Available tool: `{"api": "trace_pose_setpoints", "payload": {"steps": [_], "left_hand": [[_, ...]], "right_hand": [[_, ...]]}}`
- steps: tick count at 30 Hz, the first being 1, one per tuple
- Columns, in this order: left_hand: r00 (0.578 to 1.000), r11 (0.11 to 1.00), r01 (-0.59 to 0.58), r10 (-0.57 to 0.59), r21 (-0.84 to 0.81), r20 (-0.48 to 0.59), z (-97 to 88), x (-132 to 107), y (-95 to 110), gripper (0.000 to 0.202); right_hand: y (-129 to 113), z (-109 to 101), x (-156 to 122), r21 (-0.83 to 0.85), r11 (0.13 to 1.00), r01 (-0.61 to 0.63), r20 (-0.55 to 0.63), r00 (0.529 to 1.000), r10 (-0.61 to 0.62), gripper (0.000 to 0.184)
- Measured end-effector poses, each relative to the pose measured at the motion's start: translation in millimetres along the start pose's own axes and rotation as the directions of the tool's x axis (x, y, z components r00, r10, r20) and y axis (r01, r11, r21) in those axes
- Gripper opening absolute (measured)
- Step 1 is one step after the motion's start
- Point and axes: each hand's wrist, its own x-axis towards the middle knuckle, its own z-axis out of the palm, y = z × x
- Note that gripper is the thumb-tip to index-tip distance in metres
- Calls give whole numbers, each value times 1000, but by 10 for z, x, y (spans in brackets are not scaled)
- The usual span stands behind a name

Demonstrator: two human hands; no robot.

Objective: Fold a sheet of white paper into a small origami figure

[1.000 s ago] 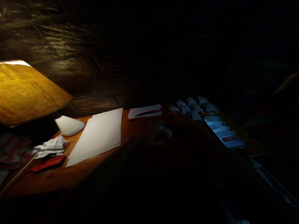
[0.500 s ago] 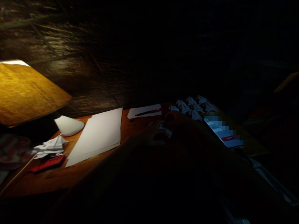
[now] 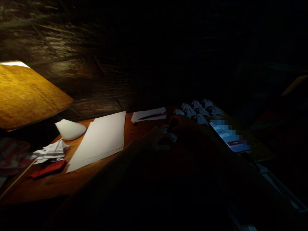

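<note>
In deep shadow at the middle of the wooden table, my left hand (image 3: 157, 139) is closed around a small piece of folded white paper (image 3: 174, 137). My right hand (image 3: 183, 123) meets it from the other side with curled fingers, pressed on the same paper; most of its fingertips are lost in the dark. Just beyond stand several folded paper shapes (image 3: 201, 111), grouped close together. A knife (image 3: 150, 116) with a red handle lies on a few small white sheets (image 3: 138, 115) behind my left hand.
Large white sheets (image 3: 103, 138) lie left of my forearm. Further left are a white lamp base (image 3: 71, 130), its yellow-brown shade (image 3: 31, 96), a crumpled striped paper (image 3: 51, 152) and a red toothed object (image 3: 48, 169). A lit phone (image 3: 228, 136) lies right of my right hand.
Both hands stay almost in place around the folded paper, with only a tiny shift of the fingers. The content on the phone screen has moved.
</note>
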Motion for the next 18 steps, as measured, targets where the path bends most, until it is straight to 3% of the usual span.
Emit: {"api": "trace_pose_setpoints", "payload": {"steps": [11,15,18], "left_hand": [[1000,1000,-10,10,-3,10,-21,-4,-7,41],[1000,1000,-10,11,-7,10,-14,5,-28,40],[1000,1000,-7,7,0,1,-17,-5,-10,37]], "right_hand": [[-14,-12,-43,-46,999,15,3,1000,-15,48],[-9,-5,-25,28,1000,0,12,1000,0,36],[-42,7,-32,-29,1000,-5,-18,1000,5,36]]}}
